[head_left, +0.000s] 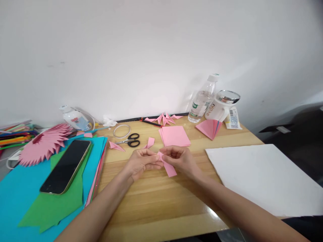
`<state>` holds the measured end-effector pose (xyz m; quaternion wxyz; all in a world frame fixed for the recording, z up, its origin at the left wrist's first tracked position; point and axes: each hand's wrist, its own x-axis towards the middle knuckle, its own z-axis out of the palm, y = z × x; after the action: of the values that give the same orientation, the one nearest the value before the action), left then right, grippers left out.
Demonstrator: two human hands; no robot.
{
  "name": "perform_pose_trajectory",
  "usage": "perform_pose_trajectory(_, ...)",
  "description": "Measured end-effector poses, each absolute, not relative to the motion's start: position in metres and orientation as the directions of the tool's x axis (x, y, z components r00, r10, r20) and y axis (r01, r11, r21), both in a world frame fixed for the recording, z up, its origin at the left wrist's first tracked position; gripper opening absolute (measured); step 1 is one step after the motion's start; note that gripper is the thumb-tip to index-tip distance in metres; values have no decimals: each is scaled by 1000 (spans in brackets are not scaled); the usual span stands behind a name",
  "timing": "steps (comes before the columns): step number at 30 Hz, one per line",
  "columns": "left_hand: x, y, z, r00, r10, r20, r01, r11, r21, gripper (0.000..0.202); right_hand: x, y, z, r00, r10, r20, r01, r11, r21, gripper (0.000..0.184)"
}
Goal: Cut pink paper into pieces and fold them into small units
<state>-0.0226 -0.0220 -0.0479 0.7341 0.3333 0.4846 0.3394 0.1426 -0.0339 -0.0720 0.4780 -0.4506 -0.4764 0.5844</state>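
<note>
Between my two hands, above the wooden table, is a folded strip of pink paper. My left hand pinches its upper end from the left. From the right, my right hand pinches the same end, thumb on the fold, while the strip's tail hangs down below the fingers. Just behind the hands lie another small folded pink paper and a stack of pink paper squares. Black-handled scissors rest to the left of these, beside a pointed folded pink piece.
On the left, a phone lies on green and blue sheets, near a pleated pink paper ring. A water bottle, a white mug and a pink paper fan stand back right. A white board lies on the right.
</note>
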Motion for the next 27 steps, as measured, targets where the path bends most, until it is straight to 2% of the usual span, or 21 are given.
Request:
perform_pose_trajectory(7, -21, -23, -49, 269, 836, -478, -175, 531, 829, 20, 139, -36, -74, -104, 994, -27, -95, -37, -995, 25)
perform_pose_trajectory(12, -18, -26, -48, 274, 847, -456, -147, 505, 850, 25, 139, -36, -75, -163, 986, -44, -66, -55, -996, 31)
perform_pose_trajectory(19, -14, -30, -53, 309, 875, -373, -162, 435, 886, 30, 142, -35, -72, -177, 984, -3, -28, -9, -1000, 32)
perform_pose_trajectory(24, -20, -25, -46, 409, 798, -442, -112, 525, 844, 32, 143, -34, -67, -182, 983, 4, -1, 4, -1000, 36)
perform_pose_trajectory(27, -23, -23, -43, 410, 787, -462, -39, 521, 853, 37, 143, -33, -67, -206, 978, -17, 4, -16, -1000, 38)
